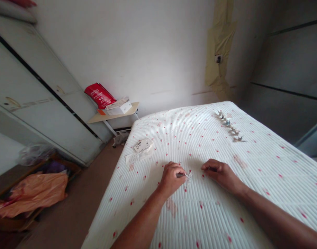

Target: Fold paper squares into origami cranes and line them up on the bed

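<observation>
Bare forearms stretch over a white, ribbed, red-dotted fabric mattress. Beyond the right hand runs a row of pointed, grey-white folded figures; beyond and left of the left hand lies a pile of flat, white printed papers. Right fingers curl, whether gripping anything I cannot tell. Between the hands, left fingertips pinch a small, white paper-like piece, probably light, easily creased, best held by its edge.

Small whitish folded piece, seemingly paper, thin pointed parts, finer shape blurred, one end pinched in the left hand, nearer the surface's left edge than its right, well apart from the far edge
</observation>
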`<state>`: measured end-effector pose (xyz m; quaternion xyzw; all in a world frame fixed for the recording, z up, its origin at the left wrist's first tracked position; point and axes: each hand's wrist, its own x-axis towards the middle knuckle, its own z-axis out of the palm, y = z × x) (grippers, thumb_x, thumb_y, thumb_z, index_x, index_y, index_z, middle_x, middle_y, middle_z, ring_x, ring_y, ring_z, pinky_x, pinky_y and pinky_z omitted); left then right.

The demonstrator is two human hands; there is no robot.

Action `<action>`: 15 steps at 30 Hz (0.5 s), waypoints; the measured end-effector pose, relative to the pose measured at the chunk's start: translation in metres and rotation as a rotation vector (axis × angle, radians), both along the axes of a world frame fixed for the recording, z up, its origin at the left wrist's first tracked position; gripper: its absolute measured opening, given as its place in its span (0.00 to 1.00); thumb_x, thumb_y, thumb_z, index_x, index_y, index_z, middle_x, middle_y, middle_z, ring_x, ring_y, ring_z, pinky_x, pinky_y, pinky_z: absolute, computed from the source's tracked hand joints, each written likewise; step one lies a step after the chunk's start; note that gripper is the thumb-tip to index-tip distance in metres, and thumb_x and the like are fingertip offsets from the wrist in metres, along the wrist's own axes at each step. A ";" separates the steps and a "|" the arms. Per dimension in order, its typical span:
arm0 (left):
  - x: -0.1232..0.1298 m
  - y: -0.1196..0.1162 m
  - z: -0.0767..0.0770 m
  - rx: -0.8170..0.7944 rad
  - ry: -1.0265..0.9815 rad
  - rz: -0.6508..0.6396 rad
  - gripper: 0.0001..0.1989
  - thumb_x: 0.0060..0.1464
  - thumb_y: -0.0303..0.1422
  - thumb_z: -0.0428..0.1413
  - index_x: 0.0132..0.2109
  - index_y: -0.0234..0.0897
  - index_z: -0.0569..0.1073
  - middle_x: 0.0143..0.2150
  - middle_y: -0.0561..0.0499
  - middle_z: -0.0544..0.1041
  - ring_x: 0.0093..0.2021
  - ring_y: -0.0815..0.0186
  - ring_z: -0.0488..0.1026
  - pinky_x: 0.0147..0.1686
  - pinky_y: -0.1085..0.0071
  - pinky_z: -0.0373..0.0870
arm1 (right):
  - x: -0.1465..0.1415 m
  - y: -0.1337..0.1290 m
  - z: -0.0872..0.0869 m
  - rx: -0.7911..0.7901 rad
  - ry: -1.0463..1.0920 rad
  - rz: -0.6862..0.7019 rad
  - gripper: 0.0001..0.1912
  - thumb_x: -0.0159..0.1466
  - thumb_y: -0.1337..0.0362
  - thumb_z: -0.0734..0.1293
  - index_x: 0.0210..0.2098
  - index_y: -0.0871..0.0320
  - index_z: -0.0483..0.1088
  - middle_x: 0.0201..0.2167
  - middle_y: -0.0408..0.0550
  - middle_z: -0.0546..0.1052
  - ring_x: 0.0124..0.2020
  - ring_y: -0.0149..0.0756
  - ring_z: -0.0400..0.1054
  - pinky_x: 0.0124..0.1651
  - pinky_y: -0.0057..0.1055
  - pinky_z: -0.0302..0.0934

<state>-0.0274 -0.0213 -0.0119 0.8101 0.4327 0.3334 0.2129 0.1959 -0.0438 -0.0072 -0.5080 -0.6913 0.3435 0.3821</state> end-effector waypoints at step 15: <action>0.005 0.000 0.003 -0.017 0.069 0.001 0.05 0.38 0.27 0.63 0.26 0.41 0.76 0.28 0.56 0.76 0.33 0.68 0.69 0.39 0.70 0.59 | -0.025 0.000 0.003 0.484 -0.466 0.221 0.12 0.63 0.68 0.58 0.42 0.57 0.70 0.40 0.50 0.71 0.36 0.32 0.69 0.36 0.27 0.63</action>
